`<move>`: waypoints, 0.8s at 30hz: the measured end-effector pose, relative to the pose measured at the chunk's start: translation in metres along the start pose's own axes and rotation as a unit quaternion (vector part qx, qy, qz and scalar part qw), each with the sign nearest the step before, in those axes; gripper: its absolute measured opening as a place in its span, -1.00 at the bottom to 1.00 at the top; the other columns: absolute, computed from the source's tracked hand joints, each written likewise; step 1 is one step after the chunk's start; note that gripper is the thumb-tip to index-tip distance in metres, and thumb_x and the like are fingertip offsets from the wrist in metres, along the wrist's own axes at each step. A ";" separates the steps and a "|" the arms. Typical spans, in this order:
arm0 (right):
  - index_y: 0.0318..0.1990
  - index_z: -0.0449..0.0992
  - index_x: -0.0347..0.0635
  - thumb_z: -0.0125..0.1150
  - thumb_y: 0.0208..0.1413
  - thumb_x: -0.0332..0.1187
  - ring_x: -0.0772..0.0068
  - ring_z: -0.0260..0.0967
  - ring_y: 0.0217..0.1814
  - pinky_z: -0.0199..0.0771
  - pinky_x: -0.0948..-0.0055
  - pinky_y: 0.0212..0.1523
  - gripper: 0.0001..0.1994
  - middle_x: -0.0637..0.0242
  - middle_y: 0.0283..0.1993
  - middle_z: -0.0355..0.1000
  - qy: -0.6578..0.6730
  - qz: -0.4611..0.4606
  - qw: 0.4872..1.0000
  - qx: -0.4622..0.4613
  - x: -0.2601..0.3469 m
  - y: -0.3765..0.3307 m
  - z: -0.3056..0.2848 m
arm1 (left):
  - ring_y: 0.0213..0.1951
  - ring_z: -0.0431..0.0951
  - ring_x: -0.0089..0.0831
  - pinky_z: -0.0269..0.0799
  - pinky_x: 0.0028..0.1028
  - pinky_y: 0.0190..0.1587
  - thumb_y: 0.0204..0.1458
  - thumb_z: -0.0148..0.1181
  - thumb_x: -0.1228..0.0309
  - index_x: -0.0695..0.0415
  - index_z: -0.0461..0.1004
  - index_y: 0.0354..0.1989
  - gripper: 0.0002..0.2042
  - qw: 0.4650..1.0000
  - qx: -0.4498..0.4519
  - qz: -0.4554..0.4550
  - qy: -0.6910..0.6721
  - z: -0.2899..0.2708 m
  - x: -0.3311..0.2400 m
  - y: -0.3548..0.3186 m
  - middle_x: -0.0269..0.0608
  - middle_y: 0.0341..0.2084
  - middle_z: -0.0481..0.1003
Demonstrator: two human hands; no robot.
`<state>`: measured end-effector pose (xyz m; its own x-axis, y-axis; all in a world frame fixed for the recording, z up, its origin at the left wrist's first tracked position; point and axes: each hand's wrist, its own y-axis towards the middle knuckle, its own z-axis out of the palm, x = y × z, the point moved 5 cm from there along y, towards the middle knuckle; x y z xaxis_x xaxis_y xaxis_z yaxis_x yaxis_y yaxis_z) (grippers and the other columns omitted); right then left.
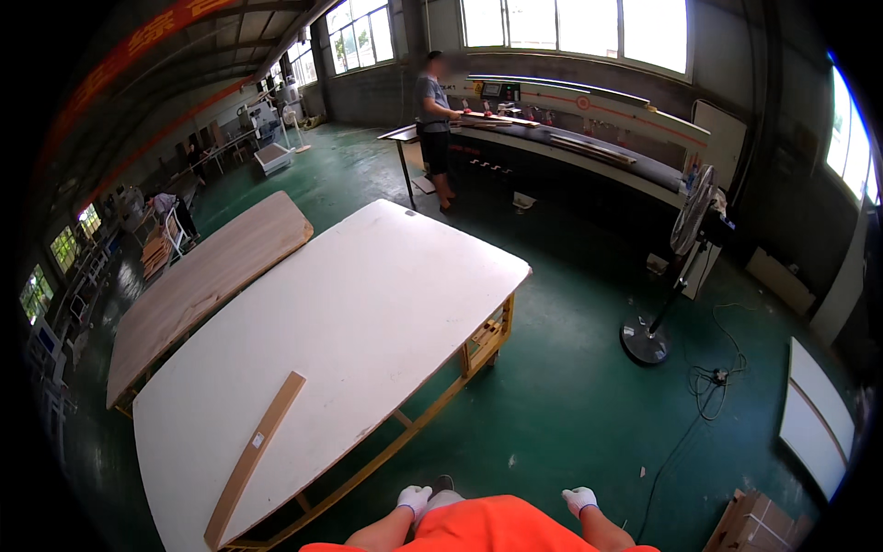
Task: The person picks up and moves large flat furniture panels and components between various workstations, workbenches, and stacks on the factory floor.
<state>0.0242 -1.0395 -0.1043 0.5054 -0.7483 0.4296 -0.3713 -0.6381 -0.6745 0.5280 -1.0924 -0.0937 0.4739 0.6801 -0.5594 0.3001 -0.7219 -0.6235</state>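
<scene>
My left hand (415, 498), in a white glove, hangs beside my orange shirt (501, 524) with its fingers curled in. No object shows in it. On the other side of the shirt, my right hand (579, 500) is gloved the same way and loosely closed, held out over the green floor. Nearest to the left hand is a large white-topped table (359, 294) on a yellow frame (414, 428). A long narrow brown strip (255, 455) with a small white label lies across its near left end. Neither hand touches the table.
A standing fan (685, 239) is at the right, its cable (722, 377) loose on the floor. White panels (819, 419) and a brown bundle (754, 526) lie far right. A person (434, 129) stands at a long machine (589, 156). A wood-topped table (207, 276) adjoins the left.
</scene>
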 end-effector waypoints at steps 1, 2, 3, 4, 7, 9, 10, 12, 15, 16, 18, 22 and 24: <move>0.04 0.58 -0.36 0.25 0.03 -0.06 -0.03 0.52 0.12 0.47 0.20 0.15 -0.45 -0.08 0.03 0.56 0.019 0.036 0.999 -0.006 -0.024 -0.003 0.002 | -0.03 0.60 -0.06 0.45 -0.26 0.08 0.03 0.21 0.08 0.25 0.61 -0.15 -0.56 1.000 0.014 -0.011 0.026 0.004 -0.001 0.004 0.08 -0.13 0.62; 0.00 0.60 -0.37 0.24 0.03 -0.05 -0.03 0.52 0.11 0.47 0.20 0.14 -0.47 -0.10 0.02 0.56 0.012 0.060 0.998 -0.009 -0.047 -0.010 0.007 | -0.02 0.60 -0.04 0.44 -0.26 0.09 0.03 0.20 0.08 0.25 0.61 -0.13 -0.55 0.998 0.025 -0.024 0.050 0.008 -0.001 0.008 0.10 -0.11 0.61; -0.08 0.63 -0.37 0.21 0.04 -0.03 -0.05 0.52 0.10 0.47 0.20 0.13 -0.48 -0.11 0.00 0.56 0.008 0.076 0.997 0.003 -0.079 -0.009 0.018 | 0.00 0.59 -0.02 0.43 -0.25 0.10 0.03 0.19 0.08 0.26 0.61 -0.11 -0.54 0.996 0.035 -0.035 0.074 0.009 -0.003 0.014 0.11 -0.10 0.61; -0.13 0.64 -0.37 0.17 0.05 -0.01 -0.07 0.51 0.10 0.46 0.20 0.12 -0.48 -0.11 -0.01 0.56 -0.021 0.098 0.994 0.033 -0.101 -0.010 0.030 | 0.01 0.59 -0.01 0.43 -0.26 0.11 0.03 0.19 0.08 0.26 0.61 -0.09 -0.53 0.991 0.057 -0.035 0.113 0.008 0.003 0.022 0.12 -0.09 0.61; -0.11 0.66 -0.19 0.16 0.07 0.09 0.04 0.52 0.09 0.46 0.28 0.10 -0.50 0.04 -0.02 0.59 -0.074 0.218 0.972 0.045 -0.208 0.003 0.065 | 0.04 0.57 0.01 0.41 -0.26 0.13 0.03 0.18 0.08 0.27 0.60 -0.04 -0.51 0.974 0.128 -0.020 0.184 0.027 -0.022 0.050 0.16 -0.07 0.59; 0.13 0.53 -0.06 0.09 0.17 0.11 -0.04 0.45 0.19 0.43 0.12 0.06 -0.46 0.01 0.03 0.55 -0.021 0.159 0.978 0.136 -0.186 -0.028 0.093 | 0.06 0.57 0.02 0.40 -0.27 0.14 0.04 0.17 0.08 0.29 0.59 -0.01 -0.49 0.976 0.122 -0.063 0.168 0.012 -0.014 0.055 0.18 -0.05 0.58; 0.14 0.52 -0.07 0.08 0.17 0.12 -0.01 0.44 0.21 0.43 0.14 0.08 -0.45 0.01 0.06 0.53 -0.051 0.129 0.979 0.146 -0.172 -0.024 0.094 | 0.06 0.57 0.01 0.41 -0.26 0.14 0.04 0.18 0.08 0.29 0.59 -0.02 -0.49 0.979 0.119 -0.060 0.154 0.014 -0.022 0.062 0.18 -0.05 0.58; 0.15 0.52 -0.10 0.07 0.17 0.13 0.05 0.42 0.24 0.43 0.19 0.14 -0.42 0.02 0.11 0.51 -0.112 0.066 0.978 0.162 -0.142 -0.011 0.093 | 0.05 0.57 0.00 0.41 -0.26 0.14 0.04 0.19 0.07 0.30 0.59 -0.03 -0.49 0.985 0.113 -0.049 0.124 0.023 -0.046 0.079 0.18 -0.04 0.58; 0.17 0.51 -0.13 0.06 0.18 0.16 0.13 0.40 0.29 0.44 0.25 0.22 -0.39 0.03 0.19 0.47 -0.199 -0.025 0.964 0.174 -0.097 0.011 0.086 | 0.05 0.58 -0.03 0.42 -0.26 0.13 0.05 0.21 0.06 0.30 0.59 -0.04 -0.49 0.989 0.094 0.021 0.110 0.041 -0.100 0.104 0.17 -0.06 0.59; 0.10 0.54 -0.20 0.09 0.14 0.11 0.09 0.43 0.24 0.44 0.24 0.19 -0.41 0.00 0.14 0.50 -0.140 0.014 0.981 0.137 -0.085 0.021 0.074 | 0.04 0.59 -0.07 0.43 -0.25 0.11 0.04 0.23 0.07 0.30 0.59 -0.06 -0.50 0.989 0.097 0.032 0.110 0.045 -0.117 0.113 0.15 -0.08 0.60; -0.04 0.60 -0.33 0.15 0.07 0.03 0.00 0.49 0.14 0.45 0.23 0.14 -0.46 -0.07 0.02 0.55 -0.021 0.097 0.993 0.064 -0.044 0.034 0.036 | 0.02 0.59 -0.07 0.44 -0.25 0.11 0.04 0.23 0.07 0.29 0.59 -0.08 -0.51 0.988 0.113 0.031 0.102 0.050 -0.150 0.123 0.13 -0.09 0.61; -0.05 0.62 -0.35 0.24 0.07 -0.02 0.11 0.54 0.04 0.47 0.27 0.09 -0.49 0.00 -0.04 0.60 0.133 0.074 0.988 -0.026 0.072 0.061 -0.038 | -0.03 0.61 -0.10 0.44 -0.25 0.08 0.06 0.24 0.08 0.26 0.60 -0.09 -0.54 0.986 0.100 0.071 0.116 0.053 -0.205 0.157 0.07 -0.11 0.62; -0.03 0.62 -0.35 0.27 0.10 -0.05 0.18 0.55 0.01 0.48 0.29 0.07 -0.51 0.05 -0.05 0.61 0.172 0.028 0.981 -0.085 0.099 0.093 -0.056 | -0.01 0.61 -0.10 0.44 -0.24 0.10 0.08 0.22 0.06 0.26 0.60 -0.04 -0.52 0.982 0.118 0.083 0.123 0.058 -0.225 0.178 0.08 -0.08 0.61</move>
<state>-0.0034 -1.1827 -0.0909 0.1983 -0.7816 0.5915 -0.5297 -0.5932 -0.6063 0.4273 -1.3660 -0.1103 0.6948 0.4832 -0.5327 0.0162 -0.7510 -0.6601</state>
